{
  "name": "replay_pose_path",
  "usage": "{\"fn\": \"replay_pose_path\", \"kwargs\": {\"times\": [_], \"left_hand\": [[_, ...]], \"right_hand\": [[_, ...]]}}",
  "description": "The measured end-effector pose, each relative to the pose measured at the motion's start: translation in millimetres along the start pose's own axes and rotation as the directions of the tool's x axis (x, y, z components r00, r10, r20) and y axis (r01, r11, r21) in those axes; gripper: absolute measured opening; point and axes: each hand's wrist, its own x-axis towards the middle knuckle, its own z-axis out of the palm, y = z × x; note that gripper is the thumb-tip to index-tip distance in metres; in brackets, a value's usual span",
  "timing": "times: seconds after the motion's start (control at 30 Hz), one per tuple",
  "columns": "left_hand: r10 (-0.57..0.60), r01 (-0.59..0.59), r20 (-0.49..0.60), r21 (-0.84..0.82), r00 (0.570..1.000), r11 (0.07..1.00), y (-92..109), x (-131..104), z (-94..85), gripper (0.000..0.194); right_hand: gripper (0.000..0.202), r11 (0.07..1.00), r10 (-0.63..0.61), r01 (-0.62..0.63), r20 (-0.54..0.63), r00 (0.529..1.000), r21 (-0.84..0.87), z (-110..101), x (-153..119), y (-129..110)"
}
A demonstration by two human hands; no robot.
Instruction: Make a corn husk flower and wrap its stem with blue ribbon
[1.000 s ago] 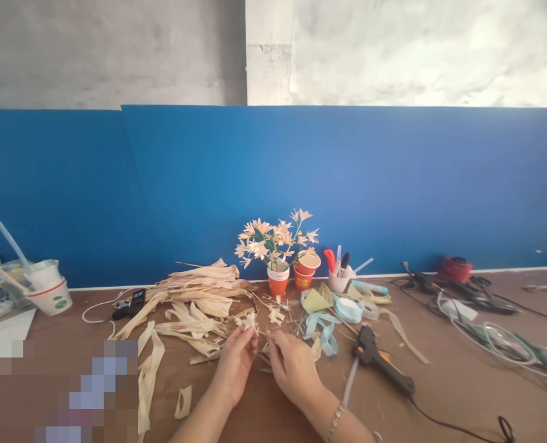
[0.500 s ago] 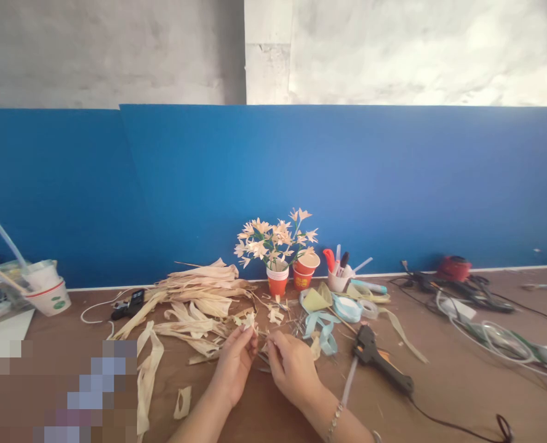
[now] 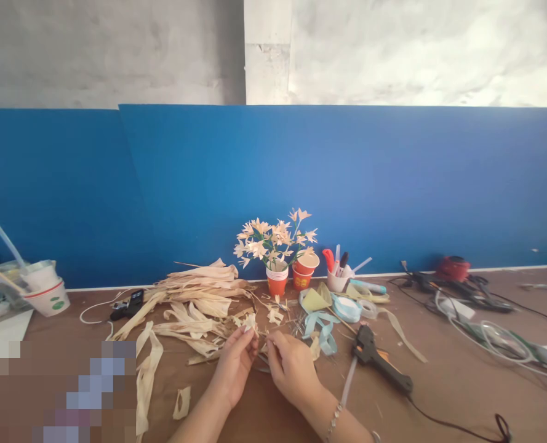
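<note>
Hands and bloom at the table. Nearest, the right wrist is ringed by a bracelet (image 3: 335, 421). Just beyond, the left hand (image 3: 236, 362) is nearly closed, and a pale bloom (image 3: 250, 322) is pinched between thumb and forefinger, held upright above the table (image 3: 462, 387). The right hand (image 3: 292, 362) is set just beside it, apart from the bloom, with its fingers curled; whether anything fine is gripped at its tips, and how tightly these meet, cannot be told. The bloom is judged to be very light, thin and papery: somewhat stiff, dry rather than slippery, and easily creased or torn at the petals. It is best taken at the narrow base, with light pressure, the petals being left untouched. To the right of the hands a glue gun (image 3: 379, 362) is laid on the table; to the left, loose husks (image 3: 203, 289) are heaped. Beyond the hands, blue ribbon (image 3: 326, 339) is strewn. Farther back, finished-looking flowers (image 3: 257, 248) are stood in stacked cups (image 3: 277, 285), before a blue panel (image 3: 328, 166).
</note>
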Motion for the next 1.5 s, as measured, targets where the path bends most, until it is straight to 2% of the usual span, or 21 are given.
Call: {"fn": "replay_pose_path", "kwargs": {"times": [0.67, 0.9, 1.5], "left_hand": [[-0.016, 0.016, -0.01, -0.028, 1.0, 0.999, 1.2, -1.7, 4.5, 0.019], [-0.017, 0.017, -0.005, -0.052, 1.0, 0.999, -0.7, -0.9, 3.3, 0.019], [-0.017, 0.018, 0.024, -0.03, 1.0, 0.999, -2.2, -2.7, 1.8, 0.016]], "right_hand": [[0.019, 1.0, 0.001, -0.001, 0.013, 1.0, -0.021, 2.5, 0.8, -0.9], [0.017, 0.999, 0.0, -0.002, 0.05, 0.999, 0.046, 1.3, -0.3, -6.6], [0.018, 0.998, 0.012, -0.016, 0.063, 0.998, 0.059, 0.8, 0.3, -7.7]]}}
